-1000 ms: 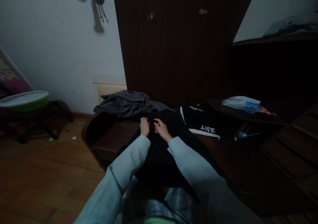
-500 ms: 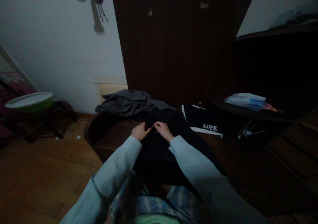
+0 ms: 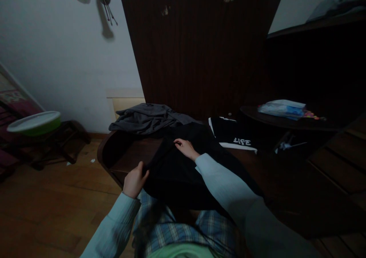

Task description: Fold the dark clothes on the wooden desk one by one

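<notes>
An edge of the black garment (image 3: 183, 174) is pinched in the closed left hand (image 3: 134, 181) — the thing's spread over the middle of the surface (image 3: 128, 157). Farther back, that edge is nipped by the right hand (image 3: 186, 149), just left of a folded black top (image 3: 234, 137).

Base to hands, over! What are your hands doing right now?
Left hand grips near edge of black cloth garment. Right hand pinching its far edge. Behind it, crumpled grey garment, clear of both hands.

Tabletop (image 3: 128, 160) left of the black garment (image 3: 177, 170) lies open; grey clothes (image 3: 148, 117) and folded shirt (image 3: 234, 136) crowd behind.
</notes>
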`<control>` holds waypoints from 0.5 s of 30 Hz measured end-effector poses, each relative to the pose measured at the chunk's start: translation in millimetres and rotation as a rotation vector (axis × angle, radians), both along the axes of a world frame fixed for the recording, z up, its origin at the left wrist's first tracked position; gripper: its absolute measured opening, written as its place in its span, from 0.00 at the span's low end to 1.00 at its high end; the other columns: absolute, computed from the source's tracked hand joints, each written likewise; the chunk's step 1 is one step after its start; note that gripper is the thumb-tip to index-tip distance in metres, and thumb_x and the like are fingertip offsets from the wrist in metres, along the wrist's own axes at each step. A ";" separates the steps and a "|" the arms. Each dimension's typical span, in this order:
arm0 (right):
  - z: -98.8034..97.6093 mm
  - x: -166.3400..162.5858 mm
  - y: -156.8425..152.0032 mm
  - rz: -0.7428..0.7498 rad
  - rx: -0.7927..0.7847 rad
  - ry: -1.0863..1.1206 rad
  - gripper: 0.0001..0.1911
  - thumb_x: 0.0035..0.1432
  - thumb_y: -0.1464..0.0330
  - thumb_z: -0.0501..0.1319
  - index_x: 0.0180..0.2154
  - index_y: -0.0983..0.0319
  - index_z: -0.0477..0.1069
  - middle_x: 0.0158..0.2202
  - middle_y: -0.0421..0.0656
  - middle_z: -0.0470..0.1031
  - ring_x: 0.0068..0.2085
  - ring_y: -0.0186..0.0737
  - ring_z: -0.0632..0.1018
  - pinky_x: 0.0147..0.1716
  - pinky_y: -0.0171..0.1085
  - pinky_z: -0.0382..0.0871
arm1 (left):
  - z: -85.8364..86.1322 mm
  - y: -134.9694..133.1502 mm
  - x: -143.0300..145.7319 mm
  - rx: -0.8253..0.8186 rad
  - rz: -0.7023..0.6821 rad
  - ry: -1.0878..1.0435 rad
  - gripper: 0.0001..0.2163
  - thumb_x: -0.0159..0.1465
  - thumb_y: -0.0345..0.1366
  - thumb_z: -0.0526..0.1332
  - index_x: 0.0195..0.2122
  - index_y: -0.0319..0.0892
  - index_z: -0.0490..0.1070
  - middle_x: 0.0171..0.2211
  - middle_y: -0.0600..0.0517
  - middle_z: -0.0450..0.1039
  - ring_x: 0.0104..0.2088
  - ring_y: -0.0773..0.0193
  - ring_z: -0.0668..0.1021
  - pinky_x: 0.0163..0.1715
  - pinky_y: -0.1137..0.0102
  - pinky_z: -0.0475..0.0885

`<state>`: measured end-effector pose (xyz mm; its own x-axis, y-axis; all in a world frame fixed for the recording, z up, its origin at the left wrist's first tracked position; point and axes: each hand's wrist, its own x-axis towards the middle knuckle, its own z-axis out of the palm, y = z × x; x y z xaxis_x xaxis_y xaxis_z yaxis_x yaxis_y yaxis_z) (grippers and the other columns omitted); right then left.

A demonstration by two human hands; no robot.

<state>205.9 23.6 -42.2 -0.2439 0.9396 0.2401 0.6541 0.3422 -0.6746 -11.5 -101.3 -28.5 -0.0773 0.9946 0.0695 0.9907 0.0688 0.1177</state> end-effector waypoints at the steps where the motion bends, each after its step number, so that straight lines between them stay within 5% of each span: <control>1: -0.4 -0.3 0.3 0.006 0.001 -0.019 0.12 0.53 0.68 0.54 0.40 0.57 0.70 0.34 0.39 0.75 0.35 0.37 0.75 0.38 0.36 0.65 | -0.4 -1.1 2.6 0.006 0.032 -0.009 0.07 0.61 0.39 0.49 0.36 0.42 0.59 0.32 0.48 0.73 0.34 0.60 0.76 0.27 0.72 0.63; 6: -3.9 -1.0 2.7 0.023 -0.007 -0.070 0.18 0.54 0.61 0.53 0.47 0.57 0.65 0.44 0.45 0.73 0.46 0.43 0.72 0.44 0.41 0.63 | -2.8 -7.8 22.6 0.103 0.071 -0.172 0.09 0.60 0.43 0.50 0.34 0.44 0.58 0.26 0.52 0.71 0.30 0.61 0.76 0.24 0.73 0.62; 15: -1.2 3.3 10.0 0.038 -0.119 0.045 0.26 0.52 0.59 0.57 0.52 0.61 0.59 0.48 0.50 0.69 0.47 0.42 0.71 0.46 0.40 0.62 | -10.1 -20.7 50.9 0.217 -0.231 -0.414 0.09 0.57 0.33 0.53 0.40 0.44 0.62 0.30 0.53 0.70 0.31 0.65 0.74 0.30 0.72 0.68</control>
<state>209.2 33.6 -43.4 -0.2716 0.9524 0.1387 0.6104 0.2819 -0.7402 39.4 -122.0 -38.5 0.0779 0.9552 0.2856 0.8447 -0.2154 0.4900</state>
